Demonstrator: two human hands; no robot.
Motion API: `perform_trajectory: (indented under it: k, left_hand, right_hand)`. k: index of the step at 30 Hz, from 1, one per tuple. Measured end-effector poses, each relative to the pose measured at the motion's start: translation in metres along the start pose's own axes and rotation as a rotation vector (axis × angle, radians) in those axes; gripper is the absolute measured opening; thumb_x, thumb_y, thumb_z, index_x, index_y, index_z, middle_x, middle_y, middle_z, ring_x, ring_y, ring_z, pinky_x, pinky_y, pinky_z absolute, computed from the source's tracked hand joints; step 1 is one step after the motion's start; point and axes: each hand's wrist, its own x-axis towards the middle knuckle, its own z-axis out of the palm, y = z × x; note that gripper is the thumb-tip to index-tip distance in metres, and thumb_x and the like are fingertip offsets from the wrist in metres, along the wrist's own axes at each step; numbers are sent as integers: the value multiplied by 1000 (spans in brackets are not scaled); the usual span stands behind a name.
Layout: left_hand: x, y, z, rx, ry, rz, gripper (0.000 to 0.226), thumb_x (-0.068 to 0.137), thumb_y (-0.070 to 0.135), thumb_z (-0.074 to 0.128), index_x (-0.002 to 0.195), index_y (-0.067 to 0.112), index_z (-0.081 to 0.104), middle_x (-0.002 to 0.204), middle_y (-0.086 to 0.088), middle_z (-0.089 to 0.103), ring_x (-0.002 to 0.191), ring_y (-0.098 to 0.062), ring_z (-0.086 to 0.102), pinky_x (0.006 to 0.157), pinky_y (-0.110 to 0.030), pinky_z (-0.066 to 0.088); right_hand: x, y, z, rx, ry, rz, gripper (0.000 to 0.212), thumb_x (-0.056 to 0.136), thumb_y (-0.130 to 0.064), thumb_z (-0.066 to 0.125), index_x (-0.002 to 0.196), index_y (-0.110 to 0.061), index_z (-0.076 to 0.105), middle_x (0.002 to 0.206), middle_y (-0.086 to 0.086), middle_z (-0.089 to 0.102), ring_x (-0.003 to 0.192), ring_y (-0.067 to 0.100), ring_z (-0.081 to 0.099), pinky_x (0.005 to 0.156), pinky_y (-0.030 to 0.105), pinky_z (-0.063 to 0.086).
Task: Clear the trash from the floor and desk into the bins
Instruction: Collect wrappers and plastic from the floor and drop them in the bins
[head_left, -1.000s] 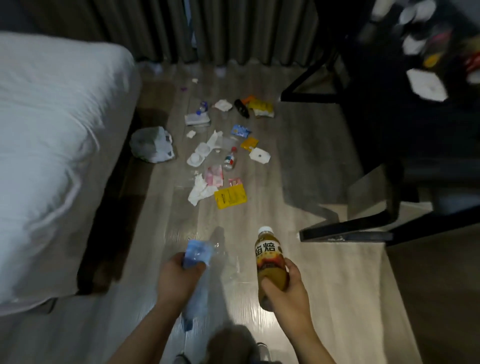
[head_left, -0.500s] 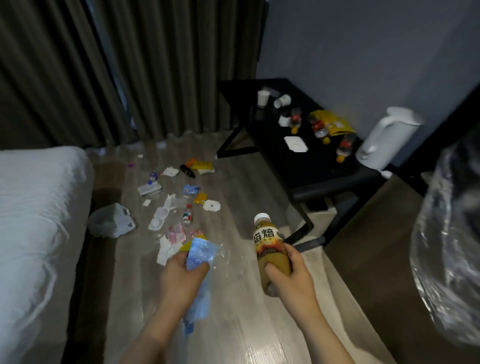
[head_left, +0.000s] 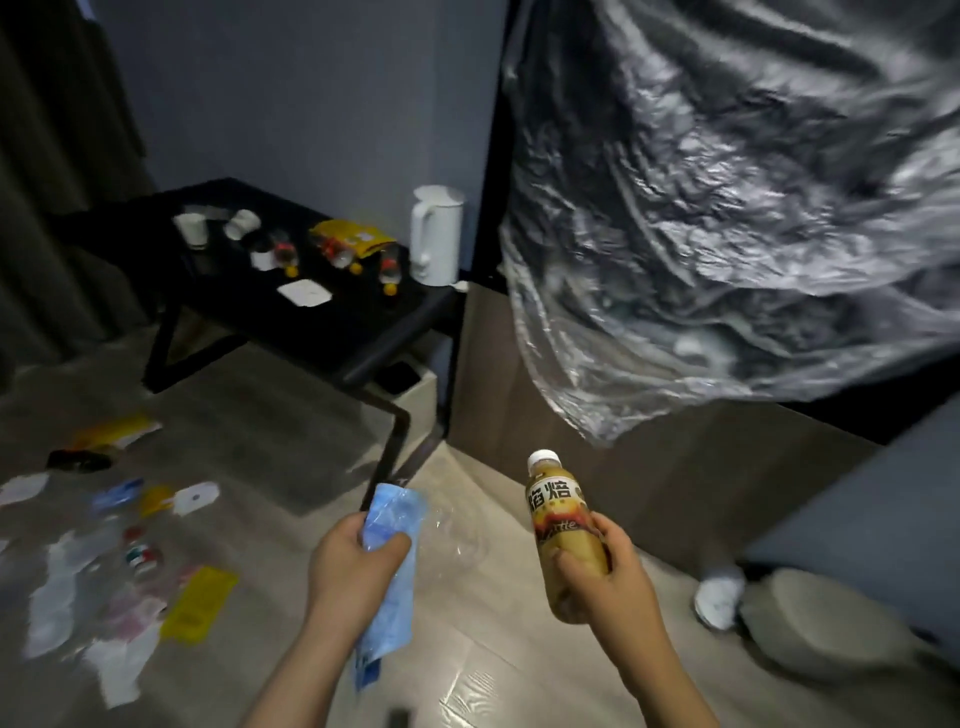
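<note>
While the left hand (head_left: 353, 566) is gripping crumpled blue plastic packaging (head_left: 390, 519) with fingers and thumb curled round it, the right hand (head_left: 610, 587) is clutching a brown plastic drink bottle with a white cap (head_left: 558, 512) upright. Both are hovering over the pale wooden floor (head_left: 493, 675), with a flat yellow packet (head_left: 200, 610) lying among litter to the left, near the black desk (head_left: 332, 327).

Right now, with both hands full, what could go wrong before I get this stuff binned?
1. The bottle seems to hold drink, and the right hand has its grip low on it, so it may tip or slip.
2. The blue wrapper hangs loosely from the left hand and could drop.
3. Loose litter such as the yellow packet lies on the floor at left; stepping on it could make you slide, with no free hand.
</note>
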Motion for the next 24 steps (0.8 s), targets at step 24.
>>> perform_trajectory:
  k: [24]
  left_hand:
    - [-340,127,414,152,-750,425,7,74,18,57,71,13,60,64,-4,62,62,-21,59,53,-28,44]
  right_hand:
    - [-157,206,-476,207,852,254,54,76,-15,71,124,-29,50,109,1,61,90,21,63,62,27,55]
